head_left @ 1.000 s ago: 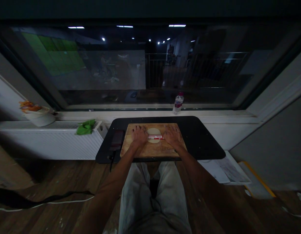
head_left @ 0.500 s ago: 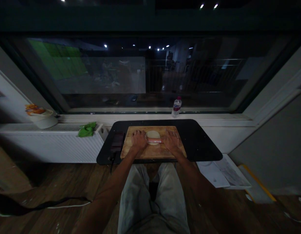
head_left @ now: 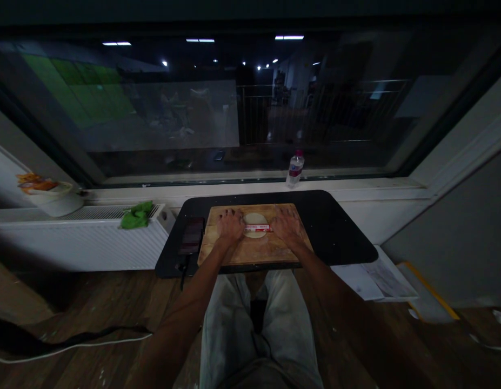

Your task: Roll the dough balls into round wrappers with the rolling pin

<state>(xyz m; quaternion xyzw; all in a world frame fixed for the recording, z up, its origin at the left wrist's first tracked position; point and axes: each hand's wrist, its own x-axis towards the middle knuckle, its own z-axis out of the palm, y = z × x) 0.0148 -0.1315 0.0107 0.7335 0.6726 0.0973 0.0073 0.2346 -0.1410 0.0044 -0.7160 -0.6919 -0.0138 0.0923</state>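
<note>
On a wooden board (head_left: 254, 256) lies a thin, pale round of dough (head_left: 255, 218). Across it runs a rolling pin (head_left: 257, 228), its middle showing a white and red label; both ends are hidden under my hands. My left hand (head_left: 231, 226) rests palm down over the pin's left end, fingers stretched forward and apart. Over the right end my right hand (head_left: 287, 226) lies the same way, fingers spread toward the window. Neither hand's fingers wrap around the pin as far as I can see.
The board sits on a small black table (head_left: 339, 232). Left of it lies a dark phone-like object (head_left: 192, 235) with a cable. A water bottle (head_left: 294, 170) stands on the windowsill. A green cloth (head_left: 137, 215) and a white container (head_left: 55, 200) rest on the radiator (head_left: 124, 246).
The rolling pin has turned under my palms, so its label shows differently, and it sits slightly farther forward on the dough. The camera view has tilted down a little.
</note>
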